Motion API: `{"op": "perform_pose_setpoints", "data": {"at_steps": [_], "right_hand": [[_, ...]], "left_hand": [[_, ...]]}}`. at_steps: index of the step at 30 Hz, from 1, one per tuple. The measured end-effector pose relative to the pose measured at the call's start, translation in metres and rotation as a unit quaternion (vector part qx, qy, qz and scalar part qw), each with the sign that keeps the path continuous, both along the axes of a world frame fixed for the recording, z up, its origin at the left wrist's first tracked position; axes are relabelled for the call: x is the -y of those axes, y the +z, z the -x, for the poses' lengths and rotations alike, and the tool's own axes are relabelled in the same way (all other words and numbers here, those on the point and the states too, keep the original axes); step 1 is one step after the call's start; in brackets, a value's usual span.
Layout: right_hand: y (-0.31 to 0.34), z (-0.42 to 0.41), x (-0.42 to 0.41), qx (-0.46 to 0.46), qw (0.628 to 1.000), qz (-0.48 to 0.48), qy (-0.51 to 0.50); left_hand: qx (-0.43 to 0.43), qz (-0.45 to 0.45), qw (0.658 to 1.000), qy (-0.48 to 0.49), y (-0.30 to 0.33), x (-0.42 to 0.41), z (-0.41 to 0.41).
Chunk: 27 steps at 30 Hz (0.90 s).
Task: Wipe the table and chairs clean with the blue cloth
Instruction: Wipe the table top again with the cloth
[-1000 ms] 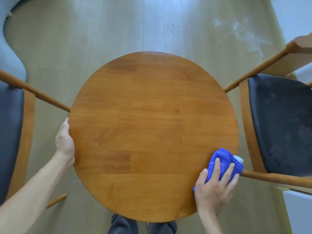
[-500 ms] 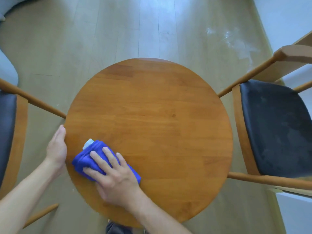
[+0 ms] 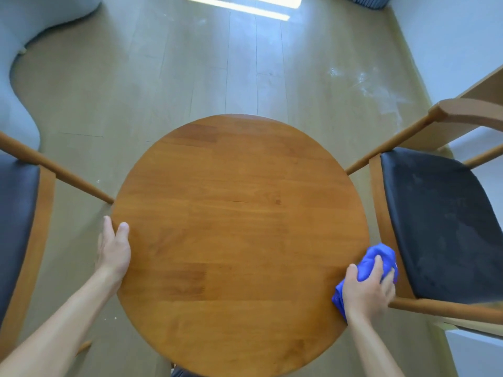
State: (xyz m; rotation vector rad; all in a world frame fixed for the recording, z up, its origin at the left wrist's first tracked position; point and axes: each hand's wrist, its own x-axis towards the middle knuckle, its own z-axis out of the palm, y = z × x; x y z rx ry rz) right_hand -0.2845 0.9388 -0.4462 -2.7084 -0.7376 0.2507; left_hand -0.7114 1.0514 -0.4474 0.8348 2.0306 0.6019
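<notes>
At the near right rim of the round honey-brown wooden bench (image 3: 239,227) the wiping stroke has just ended: half a second back the cloth was pressed flat near the left rim, and it has now crossed the whole top to the opposite side. That sweep, read with the one before it, suggests the near half of the top is being covered in back-and-forth passes, while the far half looks not yet reached (a judgement, since no wet trail shows on the wood).

Beside it on the right, the wooden armchair with the dark padded seat (image 3: 441,227) shows pale dusty smears and appears untouched; the matching dark-seated chair on the left (image 3: 16,219) is only partly in view. Both are still to do.

On the left rim the left hand (image 3: 114,251) has stayed put, fingers straight along the edge and thumb lying on the top, steadying rather than clasping.

The right hand (image 3: 366,292) has changed its hold: its fingers are now curled over and bunching the bright blue cloth (image 3: 377,258), which sits gathered at the rim and partly overhangs toward the right chair, no longer spread flat.
</notes>
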Motion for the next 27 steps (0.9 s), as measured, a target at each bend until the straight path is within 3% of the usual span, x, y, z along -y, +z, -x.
{"op": "perform_pose_setpoints", "data": {"at_steps": [5, 9, 14, 17, 23, 25, 27], "right_hand": [[-0.006, 0.069, -0.029, 0.043, 0.994, 0.034, 0.092], [-0.005, 0.172, -0.085, 0.061, 0.967, 0.008, 0.247], [-0.007, 0.335, -0.083, 0.012, 0.85, -0.044, 0.525], [-0.008, 0.371, -0.052, 0.004, 0.79, -0.039, 0.612], [-0.007, 0.317, -0.041, 0.004, 0.703, -0.031, 0.71], [-0.003, 0.281, -0.047, 0.011, 0.716, -0.034, 0.697], [-0.001, 0.238, -0.055, 0.022, 0.754, -0.045, 0.654]], "left_hand": [[0.096, -0.02, 0.994, 0.054, 0.01, -0.002, 0.0], [0.102, -0.024, 0.994, 0.033, 0.004, 0.003, 0.005], [0.2, -0.017, 0.977, 0.071, 0.001, 0.001, 0.024], [0.256, 0.015, 0.961, 0.102, 0.008, 0.003, 0.034], [0.134, 0.044, 0.988, 0.068, 0.013, 0.013, 0.034], [0.032, 0.066, 0.997, -0.032, 0.018, 0.015, 0.027], [-0.063, 0.062, 0.988, -0.123, 0.027, 0.017, 0.017]]}}
